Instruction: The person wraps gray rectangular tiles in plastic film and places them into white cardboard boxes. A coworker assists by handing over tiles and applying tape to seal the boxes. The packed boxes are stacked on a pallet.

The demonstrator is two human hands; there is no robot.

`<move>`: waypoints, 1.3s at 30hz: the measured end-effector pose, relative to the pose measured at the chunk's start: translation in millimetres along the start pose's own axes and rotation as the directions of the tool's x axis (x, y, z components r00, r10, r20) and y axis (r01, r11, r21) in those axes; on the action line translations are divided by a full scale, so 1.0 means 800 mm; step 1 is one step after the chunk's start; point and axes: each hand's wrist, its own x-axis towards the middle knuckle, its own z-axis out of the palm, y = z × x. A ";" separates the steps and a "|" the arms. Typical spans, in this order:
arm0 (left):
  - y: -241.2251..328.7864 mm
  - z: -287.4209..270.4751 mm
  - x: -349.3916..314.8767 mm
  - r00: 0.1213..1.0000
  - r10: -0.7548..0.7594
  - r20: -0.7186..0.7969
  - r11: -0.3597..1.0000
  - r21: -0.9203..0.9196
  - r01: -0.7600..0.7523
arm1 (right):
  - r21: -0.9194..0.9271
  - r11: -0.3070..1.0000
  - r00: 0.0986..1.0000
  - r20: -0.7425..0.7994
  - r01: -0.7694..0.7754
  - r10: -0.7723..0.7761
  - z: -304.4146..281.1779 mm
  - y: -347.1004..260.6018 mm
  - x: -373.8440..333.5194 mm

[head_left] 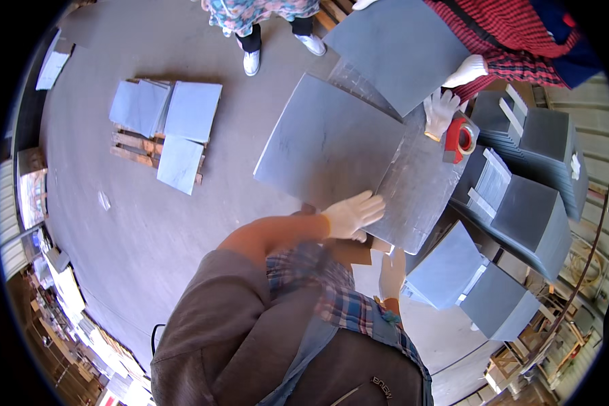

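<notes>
A large square grey slab (pixel 331 139) lies in front of me, partly over a worn metal-topped table (pixel 413 193). My left hand (pixel 356 214), in a white glove, rests near the slab's closest corner with its fingers stretched out. Lower and to the right, my gloved right hand (pixel 391 274) is by the near end of the table. Its fingers look straight and nothing shows in them. Beyond, a co-worker in a red-and-black checked top (pixel 514 40) has a gloved hand (pixel 472 69) at the edge of a second grey slab (pixel 399 51).
A loose white glove (pixel 440 111) and a red tape dispenser (pixel 459 139) lie on the table. Slab stacks (pixel 534 210) with pale spacer strips stand at right. More slabs sit on a wooden pallet (pixel 137 147) at left. Another person in a floral garment (pixel 257 13) stands beyond.
</notes>
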 end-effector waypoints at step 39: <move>0.197 0.217 -0.176 0.440 -0.655 0.614 0.214 -0.408 0.888 | -0.304 0.901 0.912 0.362 0.310 -0.192 0.272 0.171 0.189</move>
